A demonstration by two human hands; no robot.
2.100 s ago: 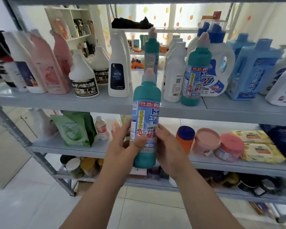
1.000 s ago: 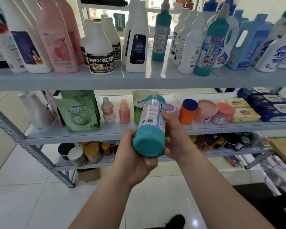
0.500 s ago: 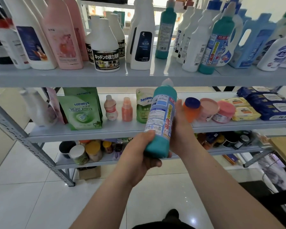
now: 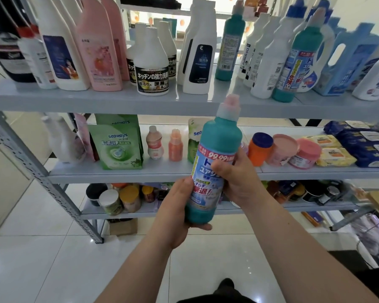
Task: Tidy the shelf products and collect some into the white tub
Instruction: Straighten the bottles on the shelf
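Between both hands, teal bottle

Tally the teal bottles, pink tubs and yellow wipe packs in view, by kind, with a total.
Teal bottles: 3
Pink tubs: 2
Yellow wipe packs: 2
Total: 7

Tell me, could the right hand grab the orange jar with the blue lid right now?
Probably not straight away: the right hand grips the teal bottle. The orange jar itself stands unblocked at the shelf's front, near that hand.
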